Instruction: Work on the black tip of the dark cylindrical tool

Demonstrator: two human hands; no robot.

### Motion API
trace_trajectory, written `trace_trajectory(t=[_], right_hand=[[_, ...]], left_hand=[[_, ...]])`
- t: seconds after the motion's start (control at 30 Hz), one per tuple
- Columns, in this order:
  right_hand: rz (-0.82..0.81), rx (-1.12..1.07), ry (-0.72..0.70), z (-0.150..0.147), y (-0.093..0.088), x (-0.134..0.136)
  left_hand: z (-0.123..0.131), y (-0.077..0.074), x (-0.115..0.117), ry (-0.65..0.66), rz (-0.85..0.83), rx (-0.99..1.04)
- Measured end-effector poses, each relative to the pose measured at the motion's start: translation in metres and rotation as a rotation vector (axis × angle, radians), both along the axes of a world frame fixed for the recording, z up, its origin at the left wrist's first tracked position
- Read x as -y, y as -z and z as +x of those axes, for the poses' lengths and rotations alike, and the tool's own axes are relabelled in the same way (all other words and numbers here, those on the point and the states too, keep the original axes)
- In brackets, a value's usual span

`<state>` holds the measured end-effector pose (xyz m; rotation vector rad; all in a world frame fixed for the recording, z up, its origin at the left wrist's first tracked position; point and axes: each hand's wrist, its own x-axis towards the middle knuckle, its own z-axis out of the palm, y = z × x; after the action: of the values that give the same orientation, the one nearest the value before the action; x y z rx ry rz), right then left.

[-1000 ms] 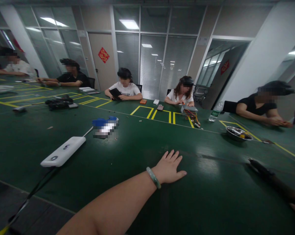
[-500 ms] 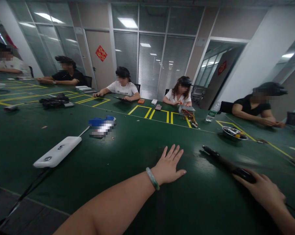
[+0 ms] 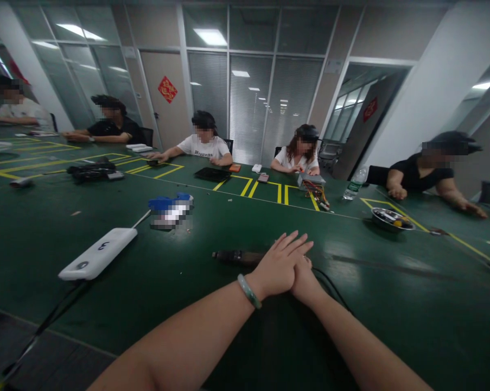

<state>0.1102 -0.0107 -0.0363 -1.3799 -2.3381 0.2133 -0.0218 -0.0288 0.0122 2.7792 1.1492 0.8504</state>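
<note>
A dark, slim electric screwdriver [image 3: 239, 257] lies low over the table in front of me, its tip pointing left. My right hand [image 3: 306, 283] is closed around its rear part, though the left hand hides most of those fingers. The black cord [image 3: 331, 285] runs out behind that hand towards the right. Across the right hand and the tool lies my left hand [image 3: 278, 267], fingers stretched out and holding nothing that I can see. A green and white bangle [image 3: 248, 291] circles the left wrist.
On the green table [image 3: 212, 304], a white power bank [image 3: 100, 254] and a phone with a blue item [image 3: 169, 203] sit left. A metal bowl of parts [image 3: 392, 220] and a bottle [image 3: 354, 183] stand right. Several people work along the far side.
My right hand has brought the screwdriver left from the right side, its tip now pointing left. It meets my left hand, which has hardly moved. Across the table, a dark tablet-like item now lies flat.
</note>
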Motion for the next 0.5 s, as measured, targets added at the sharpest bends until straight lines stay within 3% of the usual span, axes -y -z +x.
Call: trace_trajectory(t=[0.1,0.23,0.37,0.5], right_hand=[[0.009,-0.047,-0.020,0.014,-0.006,0.001],[-0.046,0.073,0.022,0.063,-0.031,0.010],[-0.268,0.149,0.050,0.108,-0.055,0.026],[-0.427,0.135,0.093,0.119,-0.058,0.037]], left_hand=[[-0.003,0.000,-0.004,-0.040,-0.021,0.024],[-0.001,0.001,-0.006,-0.032,-0.057,0.032],[0.000,0.002,-0.007,-0.054,-0.092,0.080],[0.001,0.007,-0.007,-0.069,-0.093,0.043]])
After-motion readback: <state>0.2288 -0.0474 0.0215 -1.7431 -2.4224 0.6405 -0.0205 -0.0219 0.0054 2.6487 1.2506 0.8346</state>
